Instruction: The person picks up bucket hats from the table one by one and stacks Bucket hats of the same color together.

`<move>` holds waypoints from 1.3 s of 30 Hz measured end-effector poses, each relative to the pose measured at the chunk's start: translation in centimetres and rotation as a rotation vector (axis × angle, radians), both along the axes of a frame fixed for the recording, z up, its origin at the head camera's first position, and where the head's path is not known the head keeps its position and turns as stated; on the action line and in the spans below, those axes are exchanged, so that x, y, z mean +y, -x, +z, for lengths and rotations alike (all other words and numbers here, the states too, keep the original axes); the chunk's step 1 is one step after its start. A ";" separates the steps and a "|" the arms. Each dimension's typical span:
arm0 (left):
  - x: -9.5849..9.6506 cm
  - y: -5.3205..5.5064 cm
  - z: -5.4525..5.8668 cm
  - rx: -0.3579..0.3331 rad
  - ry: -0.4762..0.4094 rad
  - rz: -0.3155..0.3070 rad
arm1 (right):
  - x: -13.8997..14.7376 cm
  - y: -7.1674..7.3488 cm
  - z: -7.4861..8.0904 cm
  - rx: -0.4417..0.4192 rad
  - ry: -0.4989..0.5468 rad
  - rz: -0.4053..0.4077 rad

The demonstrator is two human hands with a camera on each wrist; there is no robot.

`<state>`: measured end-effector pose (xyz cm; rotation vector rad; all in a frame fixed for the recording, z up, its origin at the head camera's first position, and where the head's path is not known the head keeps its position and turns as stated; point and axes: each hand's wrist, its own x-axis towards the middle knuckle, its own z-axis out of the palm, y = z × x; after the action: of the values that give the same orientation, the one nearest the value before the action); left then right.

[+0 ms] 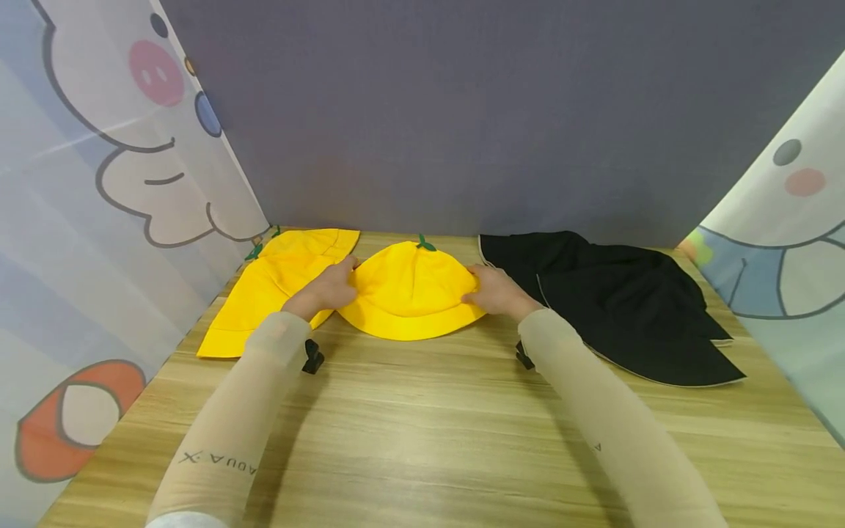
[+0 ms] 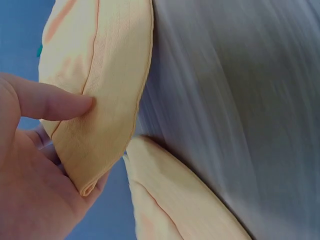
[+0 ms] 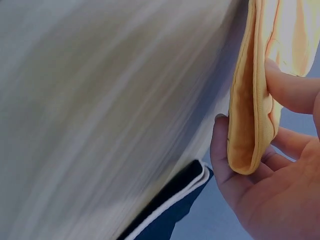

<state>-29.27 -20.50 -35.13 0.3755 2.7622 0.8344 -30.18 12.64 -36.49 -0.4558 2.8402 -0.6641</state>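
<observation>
Between both hands is a yellow bucket hat (image 1: 412, 286) with a green leaf-shaped stem on its crown, flattened, its brim towards me. My left hand (image 1: 334, 286) grips its left end; in the left wrist view the thumb of that hand (image 2: 40, 145) presses on the brim (image 2: 107, 120) with fingers behind. At the right end my right hand (image 1: 498, 290) pinches the hat. The right wrist view shows the folded brim edge (image 3: 245, 115) between thumb and fingers of this hand (image 3: 280, 165). Whether the hat touches the table cannot be told.
More yellow hats (image 1: 264, 293) with green stems lie overlapping at the left. Black hats with pale edging (image 1: 614, 301) overlap at the right. A grey panel (image 1: 449, 117) stands behind the wooden table (image 1: 409, 425), with cartoon-printed curtains (image 1: 79, 242) at both sides.
</observation>
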 end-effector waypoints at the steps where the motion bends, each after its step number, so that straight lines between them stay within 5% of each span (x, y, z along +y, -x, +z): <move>1: 0.3 0.0 0.0 0.006 -0.002 -0.011 | 0.3 -0.1 0.0 -0.004 -0.002 -0.002; 25: 5.6 -2.8 0.2 -0.093 0.142 -0.151 | 4.9 -5.1 0.4 -0.036 -0.142 -0.004; 33: 6.6 -3.7 0.1 -0.120 0.119 -0.189 | 5.6 -6.7 0.4 -0.004 -0.211 -0.025; 39: 7.6 -4.4 -0.5 -0.086 0.254 -0.177 | 5.6 -8.0 0.4 0.010 -0.297 -0.033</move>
<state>-24.87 -12.86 -35.61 0.5122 2.6629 0.4409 -22.22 18.27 -36.05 -0.3625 2.8932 -0.2373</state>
